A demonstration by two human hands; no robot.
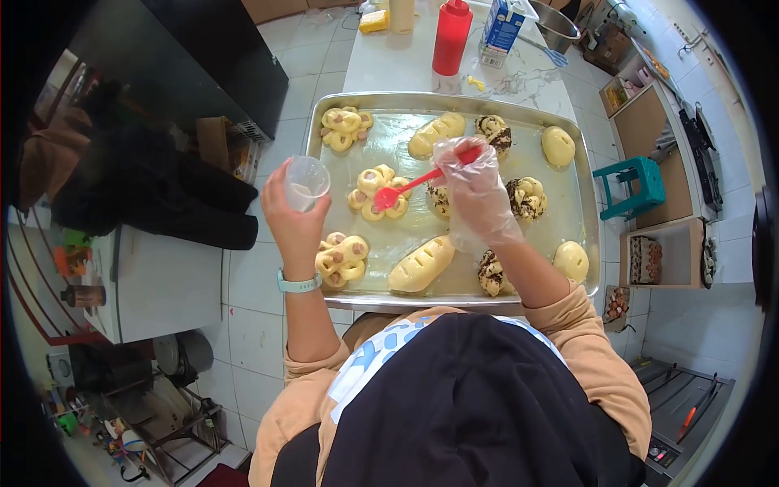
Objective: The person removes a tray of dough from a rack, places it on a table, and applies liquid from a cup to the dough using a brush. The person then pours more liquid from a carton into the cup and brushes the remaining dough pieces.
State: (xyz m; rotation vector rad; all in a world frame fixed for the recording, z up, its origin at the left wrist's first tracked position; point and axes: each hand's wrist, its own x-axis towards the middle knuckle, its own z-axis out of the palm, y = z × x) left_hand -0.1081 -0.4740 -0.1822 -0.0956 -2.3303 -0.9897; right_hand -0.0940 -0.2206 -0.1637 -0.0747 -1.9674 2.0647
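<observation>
Your right hand [475, 183], inside a loose clear glove [487, 211], is closed around the far end of the red brush [422, 180]. The fingers are bunched on the handle, much as you would hold a pen. The brush looks light, with a slim stiff handle and a soft, bendy head. Plastic glove on smooth handle is probably slippery, so take hold well up the handle and let the head do the flexing.

The brush head rests on the flower-shaped bun [369, 180] in the middle of the left column of the tray [422, 302]. That bun looks like raw dough, soft and puffy and easy to dent. A light stroke suits it better than pressure, and it is best not lifted by hand at all.

Your left hand [292, 219], with a watch [298, 284] on its wrist, is wrapped around a small clear cup [307, 183]. The hand holds the cup upright just beside the left rim of the tray. The cup seems thin-walled and nearly weightless, with what looks like a little pale liquid at the bottom. Grip it round the middle without squeezing, since the wall would likely buckle.

Around the brushed bun lie two more flower-shaped ones, two long slashed loaves [421, 265], dark-swirled rolls [526, 199] and smooth round rolls [558, 146]. All of them sit apart from one another. Beyond the tray on the counter stand a red squeeze bottle [452, 36] and a carton [501, 24].
</observation>
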